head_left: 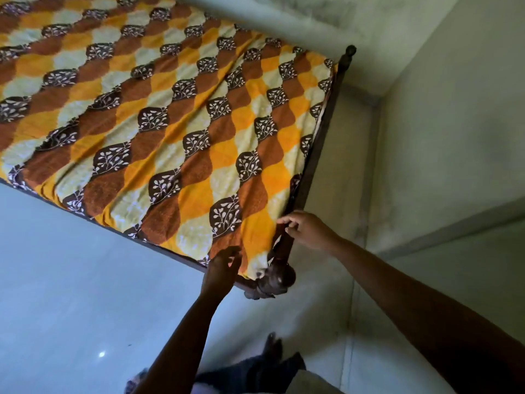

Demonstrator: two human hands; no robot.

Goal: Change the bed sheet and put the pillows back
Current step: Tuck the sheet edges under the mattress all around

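Note:
A bed sheet [170,109] patterned in orange, brown and pale yellow with dark leaf motifs lies spread over the bed, with a few creases. At the near corner, my left hand [221,268] touches the sheet's edge with loosely bent fingers. My right hand [306,228] reaches to the sheet's side edge beside the dark wooden bed rail [321,137], fingertips at the fabric. Whether either hand pinches the sheet is unclear. No pillows are in view.
A rounded wooden bedpost knob [277,280] marks the near corner, another post [350,49] the far corner. A narrow gap separates the bed from the pale green wall [440,123]. The grey floor [71,280] lies on the left. My foot [271,348] stands below the corner.

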